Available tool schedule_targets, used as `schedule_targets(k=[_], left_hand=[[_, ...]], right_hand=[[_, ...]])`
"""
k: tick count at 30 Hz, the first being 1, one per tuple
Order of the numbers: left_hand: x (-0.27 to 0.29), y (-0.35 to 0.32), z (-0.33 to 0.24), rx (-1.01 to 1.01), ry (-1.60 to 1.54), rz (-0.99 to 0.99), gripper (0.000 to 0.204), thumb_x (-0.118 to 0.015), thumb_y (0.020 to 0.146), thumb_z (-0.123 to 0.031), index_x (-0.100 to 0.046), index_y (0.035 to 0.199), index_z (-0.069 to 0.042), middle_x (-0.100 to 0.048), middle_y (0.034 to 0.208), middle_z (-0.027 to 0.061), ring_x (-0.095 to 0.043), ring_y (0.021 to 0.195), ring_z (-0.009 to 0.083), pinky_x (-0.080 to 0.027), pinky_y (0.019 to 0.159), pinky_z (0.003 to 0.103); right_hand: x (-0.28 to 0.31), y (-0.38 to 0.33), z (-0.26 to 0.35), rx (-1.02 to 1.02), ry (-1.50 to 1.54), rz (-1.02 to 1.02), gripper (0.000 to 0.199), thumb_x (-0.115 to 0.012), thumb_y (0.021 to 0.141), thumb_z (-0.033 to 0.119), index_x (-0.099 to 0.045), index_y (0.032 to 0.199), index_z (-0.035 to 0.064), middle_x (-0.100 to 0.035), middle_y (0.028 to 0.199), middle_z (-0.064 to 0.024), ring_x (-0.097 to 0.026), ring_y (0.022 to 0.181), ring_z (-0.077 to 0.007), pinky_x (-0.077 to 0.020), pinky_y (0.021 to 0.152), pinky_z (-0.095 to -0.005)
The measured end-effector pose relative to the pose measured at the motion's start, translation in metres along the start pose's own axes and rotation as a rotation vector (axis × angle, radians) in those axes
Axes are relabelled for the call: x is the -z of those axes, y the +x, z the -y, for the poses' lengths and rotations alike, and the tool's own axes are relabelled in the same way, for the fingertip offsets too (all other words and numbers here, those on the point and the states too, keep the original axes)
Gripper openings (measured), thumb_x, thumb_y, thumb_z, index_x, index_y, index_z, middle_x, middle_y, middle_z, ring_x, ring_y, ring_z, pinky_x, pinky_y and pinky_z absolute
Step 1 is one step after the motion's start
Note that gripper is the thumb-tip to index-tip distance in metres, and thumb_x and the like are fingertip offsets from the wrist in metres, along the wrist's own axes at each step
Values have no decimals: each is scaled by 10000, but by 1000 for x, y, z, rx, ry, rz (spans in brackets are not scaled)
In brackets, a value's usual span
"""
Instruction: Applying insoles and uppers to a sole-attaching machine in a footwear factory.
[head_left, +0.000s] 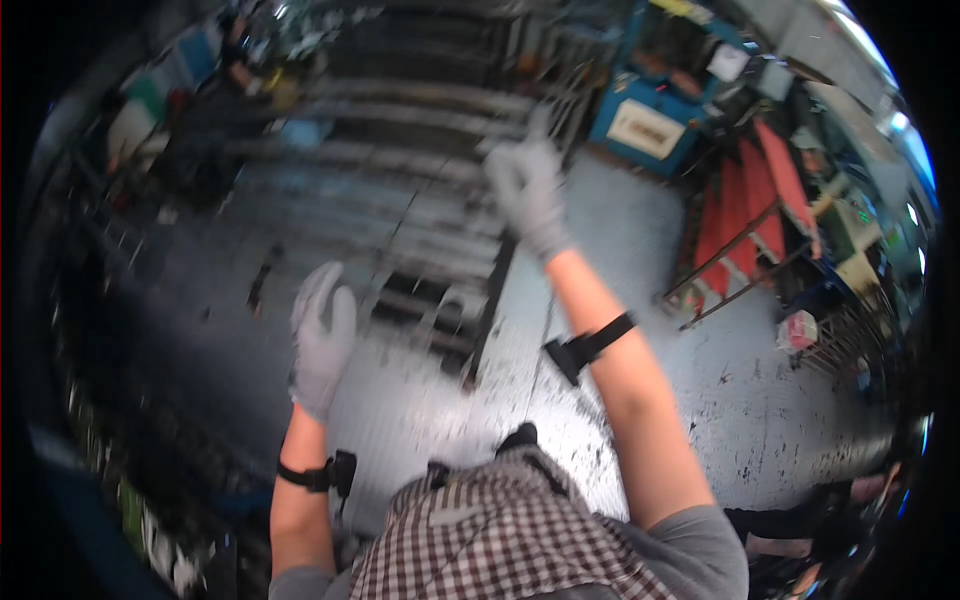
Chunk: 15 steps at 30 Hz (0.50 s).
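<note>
The long metal bars [400, 118] lie in front of me between eleven and twelve o'clock, running roughly sideways, one beyond another, and smeared by motion blur. My gloved right hand [525, 185] is just past twelve, at the right-hand end of that row, its fingers loosely spread and a gap showing between thumb and fingers; I see nothing in its grip, and through the blur I cannot tell whether the fingertips touch a bar. My gloved left hand [322, 335] is at nine o'clock, nearer my body, open with the thumb well apart from the fingers and nothing in it. Between my hands, toward eight o'clock from the right one, some short dark pieces [405, 300] sit beside a dark upright edge [490, 315] that slants down toward the pale metal floor [600, 215]. A black strap [585, 348] with a small box rings my right forearm, and another black band [318, 475] circles the left. At six o'clock is my checked apron [480, 530]. Farther out, a blue machine [610, 105] with a pale panel stands between one and two o'clock, red sheets [745, 200] lean on a frame past two, and other people show at half past ten [238, 60] and four [830, 525].
</note>
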<state>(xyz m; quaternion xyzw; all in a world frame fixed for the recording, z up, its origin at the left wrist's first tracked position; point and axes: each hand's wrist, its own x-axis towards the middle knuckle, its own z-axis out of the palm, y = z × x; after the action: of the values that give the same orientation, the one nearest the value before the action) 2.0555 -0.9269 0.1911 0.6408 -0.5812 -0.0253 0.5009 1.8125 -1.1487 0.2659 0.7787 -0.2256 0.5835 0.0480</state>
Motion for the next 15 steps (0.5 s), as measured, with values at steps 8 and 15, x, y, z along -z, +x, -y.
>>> schedule_targets(k=[8, 15], left_hand=[[-107, 142, -69, -391, 182, -186, 249, -577, 1000, -120, -727, 1187, -56, -702, 1192, 84, -604, 1201, 271, -355, 1162, 476], [-147, 154, -41, -449, 302, -317, 392, -410, 997, -225, -726, 1092, -15, -669, 927, 82, -606, 916, 268, -346, 1164, 553]], right_hand=[[7, -7, -4, -39, 143, 72, 280, -699, 867, 160, -685, 1143, 115, -637, 854, -67, -604, 914, -293, -388, 1068, -556], [69, -27, -73, 230, 419, 381, 486, -636, 946, 265, -571, 1411, 139, -639, 1298, -137, -508, 1365, -310, -306, 1216, -557]])
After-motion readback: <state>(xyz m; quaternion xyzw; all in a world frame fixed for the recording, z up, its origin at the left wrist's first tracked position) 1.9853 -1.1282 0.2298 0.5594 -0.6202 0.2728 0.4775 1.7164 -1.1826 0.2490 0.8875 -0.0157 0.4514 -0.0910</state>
